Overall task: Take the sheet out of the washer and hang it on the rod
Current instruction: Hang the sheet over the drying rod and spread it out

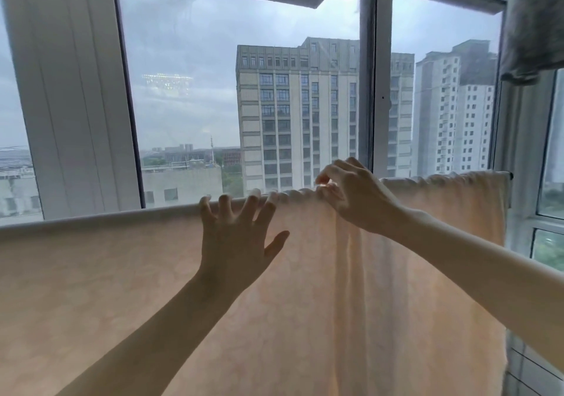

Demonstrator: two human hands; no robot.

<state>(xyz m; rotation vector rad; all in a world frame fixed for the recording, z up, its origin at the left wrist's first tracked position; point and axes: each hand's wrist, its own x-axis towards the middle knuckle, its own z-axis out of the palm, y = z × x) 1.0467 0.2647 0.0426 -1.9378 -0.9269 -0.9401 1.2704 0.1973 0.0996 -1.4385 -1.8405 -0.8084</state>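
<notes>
A pale peach sheet [122, 273] hangs draped over a horizontal rod that runs from the left edge to its bare end [510, 175] at the right. The sheet lies smooth on the left and bunches into small ruffles along the rod at centre and right. My left hand [238, 230] has its fingers spread and straight, with the fingertips resting on the sheet at the top of the rod. Just to its right, my right hand [348, 194] pinches the bunched top edge of the sheet between thumb and fingers. The washer is out of view.
A large window [189, 90] with white frames stands right behind the rod, showing tall buildings outside. A grey cloth [534, 23] hangs at the top right corner. A white window post [369, 75] rises behind my right hand.
</notes>
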